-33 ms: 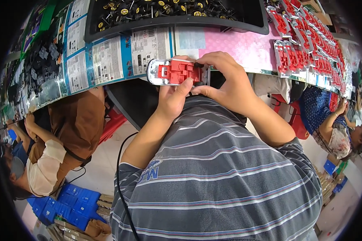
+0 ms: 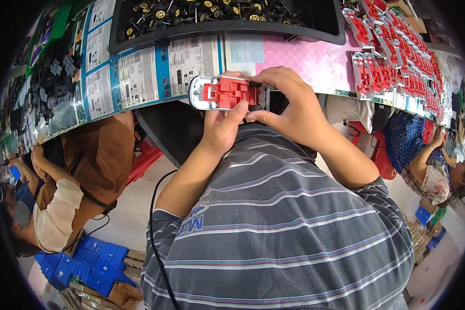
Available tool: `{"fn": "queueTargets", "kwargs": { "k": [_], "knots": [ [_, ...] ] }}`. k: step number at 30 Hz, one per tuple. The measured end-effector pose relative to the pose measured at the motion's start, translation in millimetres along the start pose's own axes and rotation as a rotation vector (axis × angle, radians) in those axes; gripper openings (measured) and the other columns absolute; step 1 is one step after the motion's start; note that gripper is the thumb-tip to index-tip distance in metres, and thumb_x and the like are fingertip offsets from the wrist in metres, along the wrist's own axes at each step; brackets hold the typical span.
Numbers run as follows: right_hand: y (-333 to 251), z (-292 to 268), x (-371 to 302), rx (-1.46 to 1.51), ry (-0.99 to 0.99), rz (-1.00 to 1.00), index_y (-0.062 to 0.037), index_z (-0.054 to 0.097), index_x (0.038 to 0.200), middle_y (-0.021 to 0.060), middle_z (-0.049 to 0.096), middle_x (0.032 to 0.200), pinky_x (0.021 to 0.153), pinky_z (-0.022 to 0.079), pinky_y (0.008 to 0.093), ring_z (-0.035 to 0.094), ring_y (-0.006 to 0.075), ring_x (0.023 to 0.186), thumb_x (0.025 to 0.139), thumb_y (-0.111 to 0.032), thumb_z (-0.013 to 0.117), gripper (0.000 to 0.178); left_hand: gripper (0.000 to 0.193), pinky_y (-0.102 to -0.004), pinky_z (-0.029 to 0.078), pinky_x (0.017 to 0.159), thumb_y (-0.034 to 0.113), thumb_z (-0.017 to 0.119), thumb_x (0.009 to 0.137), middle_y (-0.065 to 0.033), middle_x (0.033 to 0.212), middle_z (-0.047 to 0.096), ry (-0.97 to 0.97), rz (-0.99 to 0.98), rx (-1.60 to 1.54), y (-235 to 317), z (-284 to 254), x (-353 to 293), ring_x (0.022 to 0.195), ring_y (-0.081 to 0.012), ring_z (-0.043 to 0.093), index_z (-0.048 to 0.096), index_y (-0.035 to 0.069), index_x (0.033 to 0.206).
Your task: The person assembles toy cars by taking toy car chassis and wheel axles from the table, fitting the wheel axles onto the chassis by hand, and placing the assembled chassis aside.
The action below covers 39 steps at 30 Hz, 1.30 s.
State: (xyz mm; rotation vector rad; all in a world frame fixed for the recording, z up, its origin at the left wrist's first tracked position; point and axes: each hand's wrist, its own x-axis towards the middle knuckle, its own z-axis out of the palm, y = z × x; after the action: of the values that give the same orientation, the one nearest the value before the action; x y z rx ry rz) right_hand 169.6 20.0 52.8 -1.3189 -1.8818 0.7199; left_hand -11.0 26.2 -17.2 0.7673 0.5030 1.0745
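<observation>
A toy car body (image 2: 201,93), white-rimmed with a red interior, is held level at the table's front edge, its inside facing up. My left hand (image 2: 222,129) is closed around its near side, thumb pressed on the red interior (image 2: 232,89). At the body's right end, black wheels (image 2: 255,108) show at the near and far sides. My right hand (image 2: 294,106) spans that end, forefinger at the far wheel and thumb at the near one. An axle between the wheels cannot be made out.
A black tray (image 2: 227,27) of wheel-and-axle sets with yellow hubs stands beyond my hands. Rows of red-and-white car bodies (image 2: 382,72) lie at right. Black plastic parts (image 2: 57,77) are heaped at left. Co-workers sit on both sides, one in a brown apron (image 2: 101,160).
</observation>
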Motion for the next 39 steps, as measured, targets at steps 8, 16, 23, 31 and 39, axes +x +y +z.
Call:
{"fn": "queueTargets", "kwargs": {
  "k": [8,16,23,31,39],
  "knots": [
    [-4,6,-5,0.016,0.006,0.024,-0.0006,0.062,0.117,0.0167,0.063,0.116,0.093,0.05,0.04,0.061,0.0343,0.106,0.063,-0.014,0.09,0.062,0.055,-0.0357,0.043,0.104,0.014,0.062,0.095,-0.0113,0.131,0.052,-0.001,-0.031,0.008,7,1,-3,0.117,-0.0186,0.055,0.037,0.0,0.142],
    [-7,1,-10,-0.017,0.012,-0.003,-0.0006,0.062,0.12,0.017,0.062,0.116,0.093,0.05,0.0399,0.061,0.0349,0.106,0.064,-0.013,0.089,0.063,0.053,-0.0354,0.043,0.103,0.014,0.062,0.094,-0.0115,0.129,0.053,-0.021,0.017,-0.008,10,9,-2,0.116,-0.0182,0.054,0.038,-0.001,0.14],
    [-13,4,-12,0.019,0.011,0.013,-0.0008,0.06,0.121,0.0168,0.06,0.117,0.094,0.049,0.0402,0.06,0.0345,0.109,0.066,-0.015,0.088,0.064,0.053,-0.0345,0.043,0.102,0.017,0.064,0.094,-0.0113,0.13,0.052,-0.012,-0.026,0.014,9,4,-7,0.114,-0.0176,0.055,0.04,0.0,0.138],
    [-5,-4,-16,0.021,0.002,0.008,-0.0021,0.06,0.126,0.0165,0.058,0.119,0.093,0.049,0.0403,0.057,0.0352,0.109,0.067,-0.018,0.087,0.067,0.056,-0.0354,0.044,0.102,0.018,0.063,0.095,-0.0119,0.131,0.052,-0.037,0.005,0.002,7,1,-6,0.115,-0.0189,0.056,0.037,0.0,0.141],
    [-7,3,-11,-0.022,0.013,-0.04,-0.0007,0.059,0.126,0.0173,0.064,0.119,0.093,0.049,0.0402,0.061,0.034,0.109,0.069,-0.019,0.088,0.067,0.055,-0.0365,0.046,0.101,0.015,0.061,0.097,-0.0121,0.131,0.052,-0.012,-0.003,-0.023,7,2,-7,0.117,-0.0195,0.056,0.035,0.001,0.144]
  ]
}}
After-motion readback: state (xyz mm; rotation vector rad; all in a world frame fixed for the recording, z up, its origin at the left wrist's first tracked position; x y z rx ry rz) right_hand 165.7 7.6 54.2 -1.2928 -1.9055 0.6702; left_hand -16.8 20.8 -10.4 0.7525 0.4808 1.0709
